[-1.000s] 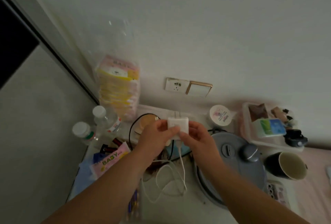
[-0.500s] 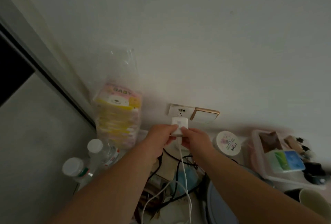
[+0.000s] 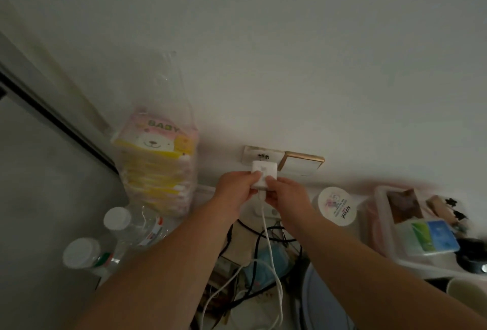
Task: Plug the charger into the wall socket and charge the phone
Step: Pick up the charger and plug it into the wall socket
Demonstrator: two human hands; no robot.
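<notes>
The white square charger (image 3: 263, 175) is pinched between my left hand (image 3: 237, 188) and my right hand (image 3: 286, 194). Its metal prongs point at the white wall socket (image 3: 250, 154) and sit right at its face; I cannot tell how far they are in. A white cable (image 3: 267, 234) hangs from the charger's underside down over the cluttered table. No phone is visible.
A gold-framed switch (image 3: 303, 165) is next to the socket on the right. A stack of baby tissue packs (image 3: 155, 166) and two clear bottles (image 3: 118, 234) stand left. A round white jar (image 3: 337, 205), a white tray (image 3: 416, 219) and black cables (image 3: 266, 240) crowd the table.
Both hands have carried the charger up from above the table to the wall socket. My view has tilted up, and the prongs now meet the socket.
</notes>
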